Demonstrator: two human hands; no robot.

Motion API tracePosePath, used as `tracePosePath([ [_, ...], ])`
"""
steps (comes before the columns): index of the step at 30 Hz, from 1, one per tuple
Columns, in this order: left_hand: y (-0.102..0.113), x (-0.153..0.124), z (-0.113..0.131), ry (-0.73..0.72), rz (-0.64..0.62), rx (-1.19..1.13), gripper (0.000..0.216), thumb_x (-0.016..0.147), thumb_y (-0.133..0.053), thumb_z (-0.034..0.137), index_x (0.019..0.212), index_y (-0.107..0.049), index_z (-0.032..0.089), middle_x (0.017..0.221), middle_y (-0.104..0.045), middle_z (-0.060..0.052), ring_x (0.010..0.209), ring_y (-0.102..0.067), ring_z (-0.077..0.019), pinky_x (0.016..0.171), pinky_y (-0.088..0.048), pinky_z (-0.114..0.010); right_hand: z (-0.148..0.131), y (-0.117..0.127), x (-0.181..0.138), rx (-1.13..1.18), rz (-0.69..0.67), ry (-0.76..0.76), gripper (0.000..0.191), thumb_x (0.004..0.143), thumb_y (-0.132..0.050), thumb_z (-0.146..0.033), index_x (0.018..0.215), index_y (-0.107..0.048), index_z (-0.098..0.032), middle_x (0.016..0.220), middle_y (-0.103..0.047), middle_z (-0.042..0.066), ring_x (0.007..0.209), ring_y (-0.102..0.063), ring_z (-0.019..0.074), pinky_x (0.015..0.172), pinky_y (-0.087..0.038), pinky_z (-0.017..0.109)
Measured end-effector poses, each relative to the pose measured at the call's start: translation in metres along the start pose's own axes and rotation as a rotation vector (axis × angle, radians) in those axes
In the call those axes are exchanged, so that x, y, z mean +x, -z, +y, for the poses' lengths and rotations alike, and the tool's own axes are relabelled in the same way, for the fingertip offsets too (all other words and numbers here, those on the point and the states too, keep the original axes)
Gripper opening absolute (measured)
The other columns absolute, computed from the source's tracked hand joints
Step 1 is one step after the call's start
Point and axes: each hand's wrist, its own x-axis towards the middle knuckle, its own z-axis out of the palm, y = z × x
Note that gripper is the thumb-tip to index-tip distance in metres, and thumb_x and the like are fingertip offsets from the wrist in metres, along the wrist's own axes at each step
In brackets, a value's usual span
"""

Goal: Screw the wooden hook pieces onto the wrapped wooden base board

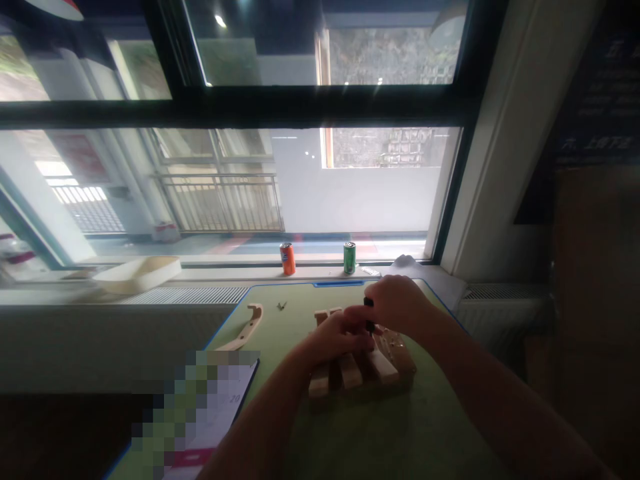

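My right hand (pixel 397 300) is closed around the black handle of a screwdriver (pixel 369 303), which stands nearly upright. Its lower end meets a pale wooden slatted piece (pixel 384 368) lying on the green table. My left hand (pixel 331 339) rests over the slats, its fingertips closed together around the screwdriver's lower end; whatever they pinch is hidden. Beside the rightmost slat, partly behind my right hand, lies a clear, shiny plastic bag (pixel 399 343). A few small screws (pixel 281 306) lie further left, near a curved wooden part (pixel 253 321) with holes.
The green table (pixel 300 295) has a blue edge. On the windowsill stand an orange can (pixel 287 259), a green can (pixel 349 258) and a cream tray (pixel 140 275). White paper (pixel 215 407) lies at the table's left. A crumpled whitish sheet (pixel 443 283) is at the far right corner.
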Motion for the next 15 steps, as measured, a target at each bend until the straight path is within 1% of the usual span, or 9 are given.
tracePosePath([
  [3,0.000,0.001,-0.002,-0.001,0.020,-0.061,0.036,0.071,-0.066,0.035,0.100,-0.065,0.014,0.093,-0.067,-0.008,0.085,-0.061,-0.0180,0.078,-0.048,-0.030,-0.013,-0.007,0.004,-0.033,0.081,-0.064,0.069,0.078,-0.027,-0.071,0.068,-0.068,-0.017,0.063,-0.063,0.010,0.060,-0.059,0.0217,0.054,-0.035,0.030],
  [5,0.002,0.001,-0.001,-0.007,-0.013,-0.065,0.032,0.074,-0.063,0.037,0.094,-0.068,0.012,0.092,-0.067,-0.009,0.087,-0.061,-0.0192,0.079,-0.048,-0.030,-0.015,-0.009,0.001,0.030,0.132,-0.071,0.065,0.080,-0.030,-0.068,0.065,-0.066,-0.017,0.059,-0.062,0.009,0.057,-0.057,0.0196,0.053,-0.033,0.029],
  [6,0.004,0.001,-0.001,-0.013,-0.024,-0.075,0.033,0.075,-0.062,0.037,0.095,-0.068,0.012,0.093,-0.067,-0.010,0.087,-0.062,-0.0198,0.079,-0.048,-0.030,-0.012,-0.009,-0.002,0.090,0.166,-0.080,0.062,0.081,-0.032,-0.066,0.062,-0.065,-0.017,0.057,-0.060,0.007,0.055,-0.055,0.0178,0.052,-0.032,0.028],
  [8,0.006,-0.001,0.001,-0.037,-0.002,-0.121,0.036,0.075,-0.062,0.036,0.103,-0.065,0.013,0.098,-0.067,-0.010,0.089,-0.062,-0.0207,0.080,-0.048,-0.032,0.001,-0.012,-0.011,0.295,0.263,-0.137,0.056,0.082,-0.038,-0.061,0.058,-0.061,-0.017,0.051,-0.056,0.004,0.049,-0.050,0.0139,0.050,-0.030,0.027],
  [9,0.007,-0.002,0.003,-0.052,0.025,-0.151,0.037,0.075,-0.062,0.034,0.106,-0.064,0.013,0.101,-0.066,-0.011,0.090,-0.062,-0.0210,0.082,-0.048,-0.034,0.010,-0.016,-0.017,0.450,0.324,-0.197,0.053,0.082,-0.040,-0.059,0.058,-0.059,-0.016,0.050,-0.054,0.002,0.047,-0.047,0.0121,0.050,-0.030,0.026],
  [10,0.009,-0.003,0.005,-0.070,0.055,-0.179,0.037,0.075,-0.062,0.033,0.107,-0.063,0.013,0.103,-0.065,-0.012,0.090,-0.062,-0.0213,0.083,-0.048,-0.035,0.021,-0.021,-0.023,0.641,0.393,-0.296,0.050,0.081,-0.044,-0.059,0.058,-0.058,-0.016,0.049,-0.052,0.001,0.047,-0.046,0.0110,0.050,-0.031,0.026],
  [12,0.012,-0.006,0.009,-0.108,0.072,-0.213,0.032,0.075,-0.062,0.030,0.100,-0.065,0.010,0.102,-0.065,-0.014,0.089,-0.063,-0.0219,0.084,-0.048,-0.037,0.040,-0.040,-0.034,1.122,0.501,-0.590,0.043,0.076,-0.053,-0.056,0.065,-0.060,-0.015,0.052,-0.053,0.000,0.045,-0.046,0.0099,0.048,-0.034,0.025],
  [14,0.018,-0.008,0.011,-0.140,0.099,-0.217,0.029,0.075,-0.061,0.029,0.094,-0.066,0.008,0.096,-0.067,-0.015,0.083,-0.064,-0.0214,0.080,-0.049,-0.037,0.053,-0.067,-0.041,1.218,0.528,-0.718,0.040,0.080,-0.050,-0.053,0.082,-0.061,-0.014,0.067,-0.060,0.002,0.050,-0.050,0.0108,0.047,-0.038,0.024],
  [15,0.023,-0.008,0.011,-0.156,0.167,-0.215,0.029,0.075,-0.061,0.029,0.095,-0.065,0.009,0.093,-0.067,-0.014,0.076,-0.065,-0.0198,0.075,-0.051,-0.036,0.056,-0.083,-0.043,1.256,0.527,-0.764,0.038,0.082,-0.049,-0.049,0.091,-0.059,-0.014,0.079,-0.062,0.004,0.056,-0.054,0.0116,0.050,-0.041,0.025],
])
